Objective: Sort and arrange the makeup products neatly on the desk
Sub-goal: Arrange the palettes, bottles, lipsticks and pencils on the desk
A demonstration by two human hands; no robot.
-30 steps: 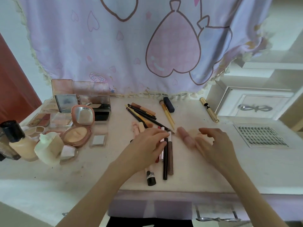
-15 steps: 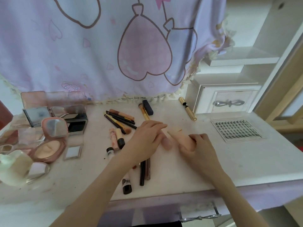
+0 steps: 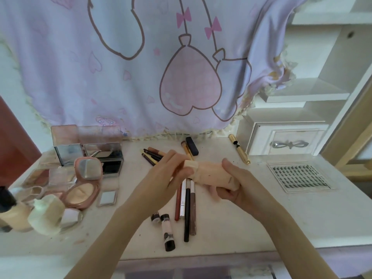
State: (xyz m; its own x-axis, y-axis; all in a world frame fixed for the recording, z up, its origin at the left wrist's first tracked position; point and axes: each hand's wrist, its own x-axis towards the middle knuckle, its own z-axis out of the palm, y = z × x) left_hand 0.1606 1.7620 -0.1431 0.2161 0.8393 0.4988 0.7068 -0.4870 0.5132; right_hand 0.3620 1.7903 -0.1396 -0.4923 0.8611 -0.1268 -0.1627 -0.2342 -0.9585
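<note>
A peach squeeze tube (image 3: 213,174) is lifted above the middle of the desk. My right hand (image 3: 239,184) grips its body, thumb on top and fingers curled below. My left hand (image 3: 169,178) pinches the tube's pale cap (image 3: 190,164) at the left end. Below the hands, several pencils and slim tubes (image 3: 187,202) lie side by side, pointing toward me. Two small black-capped tubes (image 3: 168,234) lie near the front edge. Loose pencils and brushes (image 3: 153,155) are scattered behind my left hand.
Compacts, palettes and mirrored cases (image 3: 88,158) crowd the left side, with foundation bottles (image 3: 42,214) at the far left. A gold mascara (image 3: 239,149) and a dark blue tube (image 3: 192,148) lie at the back. A lash tray (image 3: 300,177) sits right, by a white drawer box (image 3: 285,137).
Both hands picked the peach tube up off the desk; the right hand now grips its body and the left pinches the cap. The camera has moved closer.
</note>
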